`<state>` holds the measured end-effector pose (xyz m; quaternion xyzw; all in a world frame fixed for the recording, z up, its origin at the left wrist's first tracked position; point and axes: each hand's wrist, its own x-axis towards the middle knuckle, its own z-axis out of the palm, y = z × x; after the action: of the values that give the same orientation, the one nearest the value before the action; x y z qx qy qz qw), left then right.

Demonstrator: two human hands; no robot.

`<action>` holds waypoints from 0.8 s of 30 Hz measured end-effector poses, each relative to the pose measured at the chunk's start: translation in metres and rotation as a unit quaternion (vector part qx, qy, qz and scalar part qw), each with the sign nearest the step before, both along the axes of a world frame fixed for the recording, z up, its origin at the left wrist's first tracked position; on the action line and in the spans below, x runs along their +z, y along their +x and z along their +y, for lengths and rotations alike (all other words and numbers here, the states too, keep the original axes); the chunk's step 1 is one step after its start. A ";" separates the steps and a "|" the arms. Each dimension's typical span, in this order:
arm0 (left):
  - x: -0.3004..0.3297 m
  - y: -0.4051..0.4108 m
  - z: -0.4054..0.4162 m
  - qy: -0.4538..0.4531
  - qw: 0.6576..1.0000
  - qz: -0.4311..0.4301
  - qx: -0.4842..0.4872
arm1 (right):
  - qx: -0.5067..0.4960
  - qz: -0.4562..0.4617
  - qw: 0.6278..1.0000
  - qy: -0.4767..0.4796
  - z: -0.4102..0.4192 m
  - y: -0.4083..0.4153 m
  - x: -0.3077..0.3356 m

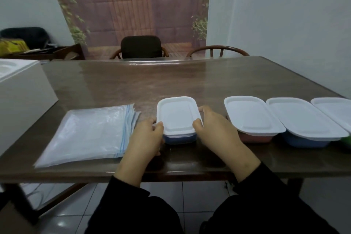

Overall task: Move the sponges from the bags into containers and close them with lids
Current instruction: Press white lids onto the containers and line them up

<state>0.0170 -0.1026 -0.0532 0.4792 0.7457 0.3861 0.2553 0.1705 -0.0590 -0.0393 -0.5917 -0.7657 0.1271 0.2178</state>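
A blue container [180, 138] with a white lid [177, 115] on top stands on the table right in front of me. My left hand [147, 137] grips the lid's near left corner, thumb on top. My right hand [214, 129] holds the lid's right side, fingers curled around its edge. To the left lies a flat stack of clear zip bags [91, 135]; no sponge shows in them. To the right stand three lidded containers in a row: a pink one [254, 137], a blue one [303, 142] and one cut off by the frame edge [336, 112].
The brown table [152, 83] has a glossy cover. A white box [20, 97] stands at its left end. Two chairs [141, 46] sit behind the far edge. Tiled floor lies below the near edge.
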 end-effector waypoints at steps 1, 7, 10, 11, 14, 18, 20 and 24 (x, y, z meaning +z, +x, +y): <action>-0.001 -0.001 0.000 0.002 1.000 -0.010 -0.001 | -0.001 0.005 1.000 0.003 0.000 -0.001 -0.003; 0.002 -0.002 0.001 -0.015 0.997 -0.071 -0.014 | 0.004 0.004 1.000 0.007 0.000 -0.001 -0.007; 0.012 -0.008 0.001 -0.050 0.999 0.009 -0.010 | -0.004 -0.024 0.999 0.040 0.000 0.001 0.006; 0.016 -0.012 0.004 -0.058 0.996 0.061 0.007 | -0.009 -0.019 0.998 0.060 0.003 0.000 0.011; 0.024 -0.015 0.025 -0.044 0.986 0.157 0.039 | -0.010 -0.024 0.995 0.097 0.019 -0.014 0.021; 0.032 -0.002 0.060 -0.069 0.993 0.093 0.010 | 0.006 0.001 1.000 0.010 0.051 -0.038 0.012; 0.025 -0.003 0.073 -0.072 0.996 0.059 -0.004 | 0.019 0.069 0.996 -0.046 0.060 -0.042 0.000; 0.006 -0.013 0.082 -0.050 0.998 0.041 0.010 | 0.026 0.235 0.968 -0.085 0.065 -0.038 -0.014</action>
<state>0.0035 -0.0206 -0.0474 0.4739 0.7785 0.3306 0.2450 0.1325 0.0065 -0.0537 -0.5413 -0.6947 0.3326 0.3374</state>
